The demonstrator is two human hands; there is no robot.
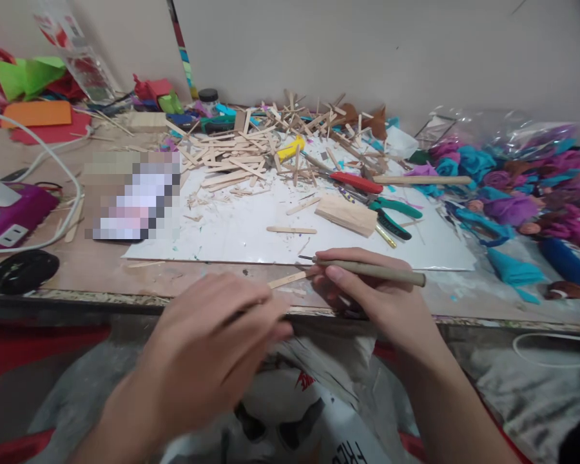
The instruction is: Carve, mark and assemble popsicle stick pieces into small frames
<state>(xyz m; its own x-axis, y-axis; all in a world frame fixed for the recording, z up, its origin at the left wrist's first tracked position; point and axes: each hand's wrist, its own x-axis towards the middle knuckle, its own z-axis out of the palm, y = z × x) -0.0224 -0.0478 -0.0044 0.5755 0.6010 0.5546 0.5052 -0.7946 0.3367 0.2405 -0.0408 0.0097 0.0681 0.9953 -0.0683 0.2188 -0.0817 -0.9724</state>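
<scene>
My right hand (377, 290) is closed around the olive-green handle of a slim craft tool (377, 272). The tool's thin dark metal tip points left, just above the table's front edge. Below that tip lies a wooden craft stick (290, 280), its right end meeting my right fingertips and its left end running behind my left hand. My left hand (217, 341) is in front of the table edge at the stick's left end, blurred by motion. Its fingers are bent, but their grip on the stick is unclear.
A white board (222, 232) bears a heap of craft sticks (236, 151), a wood block (345, 216), green-handled pliers (399, 209) and a red-handled tool (356, 182). A phone (138, 196) and black mouse (22, 270) lie left. Coloured crepe-paper pieces (512, 206) crowd the right.
</scene>
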